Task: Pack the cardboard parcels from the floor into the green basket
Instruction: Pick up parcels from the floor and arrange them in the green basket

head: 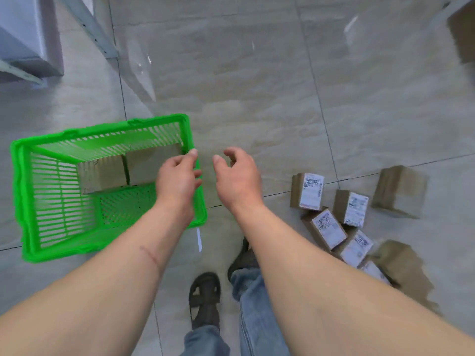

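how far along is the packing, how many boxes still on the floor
Early. Done: two parcels lie in the green basket. In hand: nothing; left hand and right hand are empty. Left: at least seven parcels on the floor at right.

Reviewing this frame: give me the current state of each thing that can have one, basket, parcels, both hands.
green basket: upright on the floor, partly filled.
parcels in the basket: two, side by side against the far wall.
parcels on the floor: a loose cluster at the person's right, several label-up, not yet packed.
left hand: empty, fingers relaxed, over the basket's right rim.
right hand: empty, fingers loosely curled, above bare floor.
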